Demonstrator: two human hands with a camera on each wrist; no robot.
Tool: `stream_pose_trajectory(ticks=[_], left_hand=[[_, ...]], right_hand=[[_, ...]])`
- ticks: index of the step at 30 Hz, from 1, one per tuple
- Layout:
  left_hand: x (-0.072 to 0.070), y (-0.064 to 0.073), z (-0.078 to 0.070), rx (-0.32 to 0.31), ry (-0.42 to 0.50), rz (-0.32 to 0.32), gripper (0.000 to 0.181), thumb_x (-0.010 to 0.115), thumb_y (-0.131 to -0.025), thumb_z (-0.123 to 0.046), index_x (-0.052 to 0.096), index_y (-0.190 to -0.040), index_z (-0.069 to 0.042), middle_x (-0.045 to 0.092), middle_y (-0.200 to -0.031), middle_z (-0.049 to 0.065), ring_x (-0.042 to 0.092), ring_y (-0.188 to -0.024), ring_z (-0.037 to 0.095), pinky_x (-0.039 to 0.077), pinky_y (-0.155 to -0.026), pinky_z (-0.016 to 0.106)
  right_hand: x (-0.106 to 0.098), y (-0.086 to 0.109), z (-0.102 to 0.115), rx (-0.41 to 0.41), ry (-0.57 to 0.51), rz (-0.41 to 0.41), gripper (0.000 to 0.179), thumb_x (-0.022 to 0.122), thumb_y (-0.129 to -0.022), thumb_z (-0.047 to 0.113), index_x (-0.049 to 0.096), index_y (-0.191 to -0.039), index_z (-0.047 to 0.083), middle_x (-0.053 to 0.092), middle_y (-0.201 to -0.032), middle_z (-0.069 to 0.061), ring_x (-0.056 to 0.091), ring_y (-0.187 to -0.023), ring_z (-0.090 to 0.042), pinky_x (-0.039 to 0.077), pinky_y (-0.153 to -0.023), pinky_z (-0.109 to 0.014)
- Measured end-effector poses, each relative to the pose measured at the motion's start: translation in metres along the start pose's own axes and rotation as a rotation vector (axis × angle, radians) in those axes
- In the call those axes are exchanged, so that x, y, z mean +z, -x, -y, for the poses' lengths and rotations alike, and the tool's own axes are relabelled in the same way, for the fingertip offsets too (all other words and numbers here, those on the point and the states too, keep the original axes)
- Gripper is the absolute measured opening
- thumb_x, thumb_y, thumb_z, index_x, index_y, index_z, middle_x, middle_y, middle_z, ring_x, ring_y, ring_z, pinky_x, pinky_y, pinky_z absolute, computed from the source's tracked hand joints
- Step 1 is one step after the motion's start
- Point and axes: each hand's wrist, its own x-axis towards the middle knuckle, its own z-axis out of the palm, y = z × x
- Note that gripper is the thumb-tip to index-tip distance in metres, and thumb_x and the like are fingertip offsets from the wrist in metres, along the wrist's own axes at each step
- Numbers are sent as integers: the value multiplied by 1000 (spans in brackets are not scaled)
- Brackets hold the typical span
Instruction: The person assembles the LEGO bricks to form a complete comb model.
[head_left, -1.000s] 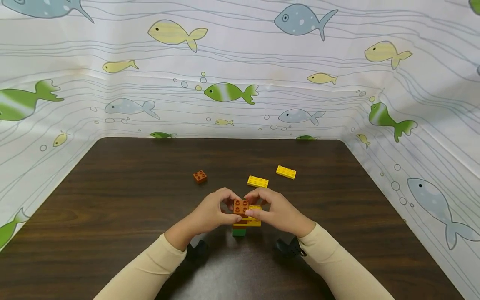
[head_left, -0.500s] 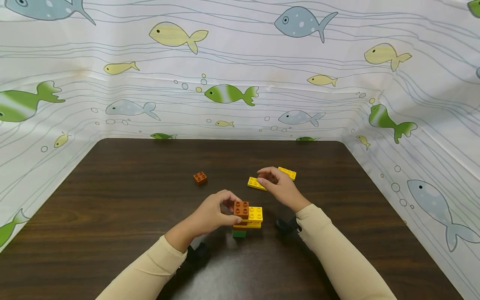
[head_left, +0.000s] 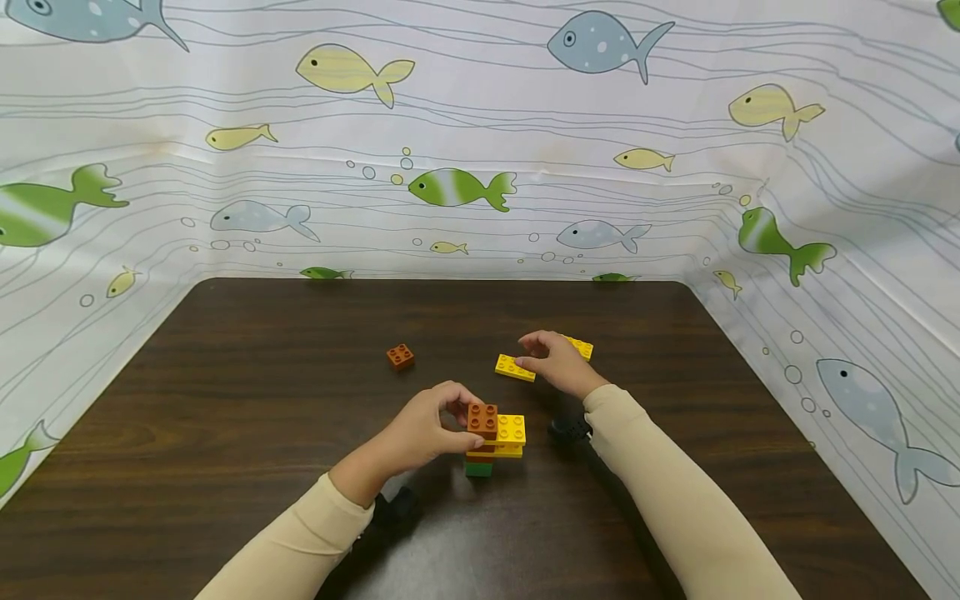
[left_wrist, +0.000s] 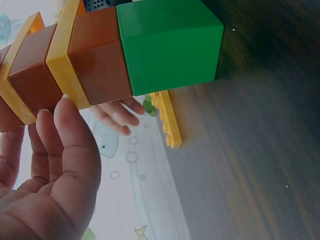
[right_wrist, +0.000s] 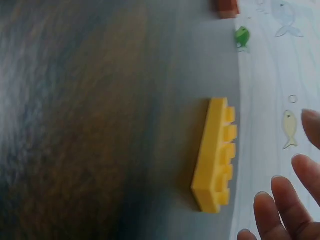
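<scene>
A small tower of toy building bricks (head_left: 482, 422) stands at the table's near middle. A green brick (left_wrist: 172, 47) forms its base, with brown bricks and yellow plates (head_left: 512, 428) alternating above; the yellow ones jut out to the right. My left hand (head_left: 423, 429) grips the tower near its top, thumb in front and fingers behind. Farther off, my right hand (head_left: 558, 363) hovers beside a loose yellow brick (head_left: 513, 367), fingers loosely bent. In the right wrist view, a gap shows between those fingers and the yellow brick (right_wrist: 210, 160).
A second yellow brick (head_left: 582, 347) lies partly hidden behind the right hand. One loose brown brick (head_left: 400, 357) is at the left, beyond the left hand. A fish-patterned cloth (head_left: 480, 108) walls the dark wooden table (head_left: 262, 375) at the back and sides.
My right hand has left the tower and moved away, to the far right, over by the loose yellow bricks. My left hand has kept its grip on the tower.
</scene>
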Motion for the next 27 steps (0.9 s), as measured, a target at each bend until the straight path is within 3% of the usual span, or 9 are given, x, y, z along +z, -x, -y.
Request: stream_pose_trajectory(ticks=[15,20,27], left_hand=[[1,0,2,9,42,5,30,75,-82,-7,61,-109,-3,55,-100,6,53,-91,26,50,-72,26],[1,0,2,8,47,9,30,75,-82,-7,61,-108,-3,54,-100,6,53,-91,27,50,-73,25],[0,1,0,13,38,10,29,75,-82,-8,62,-108,-3,55,-100,6,54,-91,28,50,-72,26]], right_hand=[[4,-16,-11,50,136,130,51,69,-90,19,52,-133,-1,52,-136,-19,50,-123,-34,40,-104,-47],[5,-18,-9,28,214,140,52,73,-87,23,56,-130,-1,55,-130,-19,52,-119,-34,41,-102,-47],[9,-23,-8,63,287,142,50,75,-85,19,58,-128,1,56,-126,-15,53,-117,-30,41,-102,-44]])
